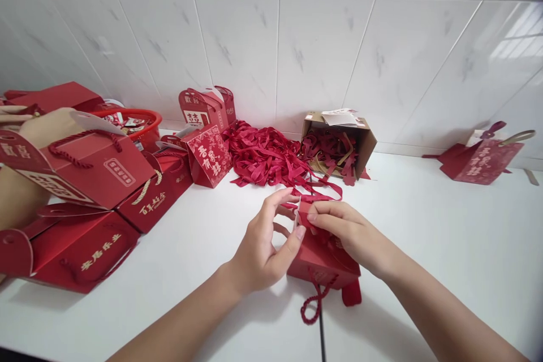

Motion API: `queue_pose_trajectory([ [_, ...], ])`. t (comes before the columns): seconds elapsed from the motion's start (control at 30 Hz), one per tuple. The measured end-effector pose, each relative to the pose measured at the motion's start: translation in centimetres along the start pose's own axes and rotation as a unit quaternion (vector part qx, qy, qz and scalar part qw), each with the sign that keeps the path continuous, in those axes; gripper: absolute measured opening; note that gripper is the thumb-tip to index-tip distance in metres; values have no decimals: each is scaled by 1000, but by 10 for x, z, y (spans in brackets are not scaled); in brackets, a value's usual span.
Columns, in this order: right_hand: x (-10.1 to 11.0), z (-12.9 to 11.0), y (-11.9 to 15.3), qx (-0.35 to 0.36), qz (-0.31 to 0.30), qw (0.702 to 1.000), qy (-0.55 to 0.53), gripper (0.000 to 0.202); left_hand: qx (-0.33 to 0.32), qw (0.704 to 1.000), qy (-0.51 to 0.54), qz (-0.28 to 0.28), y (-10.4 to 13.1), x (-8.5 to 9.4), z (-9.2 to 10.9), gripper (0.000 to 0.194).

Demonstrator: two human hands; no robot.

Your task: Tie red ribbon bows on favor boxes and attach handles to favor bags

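A red gift box (pixel 320 263) stands on the white table in front of me, its twisted red rope handle (pixel 311 308) hanging down the near side. My left hand (pixel 269 243) holds the box's upper left edge, thumb on the near side and fingers behind a raised flap. My right hand (pixel 348 229) pinches a red flap at the top of the box between thumb and fingers. Part of the box top is hidden under my right hand.
Red boxes (pixel 102 249) are stacked at the left beside a red basket (pixel 148 130), with another person's arm (pixel 19 189) behind. Red ribbons (pixel 267 155), a cardboard box (pixel 367 147) and a small red box (pixel 481 161) lie along the tiled wall.
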State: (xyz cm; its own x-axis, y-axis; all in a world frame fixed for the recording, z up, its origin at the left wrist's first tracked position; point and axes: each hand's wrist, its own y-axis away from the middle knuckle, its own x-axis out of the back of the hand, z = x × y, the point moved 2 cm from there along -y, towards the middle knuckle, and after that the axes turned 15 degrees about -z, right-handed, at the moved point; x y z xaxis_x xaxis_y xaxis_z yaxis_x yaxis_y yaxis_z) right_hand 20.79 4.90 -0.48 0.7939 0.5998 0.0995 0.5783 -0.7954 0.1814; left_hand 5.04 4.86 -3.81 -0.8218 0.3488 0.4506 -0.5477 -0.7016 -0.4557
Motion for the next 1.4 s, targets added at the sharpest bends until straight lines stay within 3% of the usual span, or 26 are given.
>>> queue_pose_trajectory([
  [0.33, 0, 2, -3, -14, 14, 1000, -3, 26, 103, 993, 51, -6, -4, 1, -8, 25],
  [0.63, 1, -1, -7, -13, 41, 999, -16, 26, 36, 999, -13, -5, -7, 0, -6, 19],
  [0.87, -3, 3, -8, 8, 31, 998, 55, 25, 36, 999, -25, -3, -10, 1, -5, 12],
  [1.0, -5, -1, -8, 24, 49, 993, 103, 30, 77, 996, -48, -19, -13, 1, -3, 19],
  [1.13, 3, -7, -1, 68, 112, 980, 151, 25, 183, 971, -136, -67, -16, 5, -11, 27],
  [1.27, 24, -8, 24, 151, 280, 898, 305, 20, 258, 936, -212, -109, -11, 28, -32, 19],
  [1.33, 34, 0, 38, 132, 307, 878, 343, 20, 289, 919, -250, -93, -7, 45, -42, 21],
  [1.4, 42, 12, 50, 69, 294, 891, 338, 26, 303, 912, -271, -58, -6, 59, -46, 21],
])
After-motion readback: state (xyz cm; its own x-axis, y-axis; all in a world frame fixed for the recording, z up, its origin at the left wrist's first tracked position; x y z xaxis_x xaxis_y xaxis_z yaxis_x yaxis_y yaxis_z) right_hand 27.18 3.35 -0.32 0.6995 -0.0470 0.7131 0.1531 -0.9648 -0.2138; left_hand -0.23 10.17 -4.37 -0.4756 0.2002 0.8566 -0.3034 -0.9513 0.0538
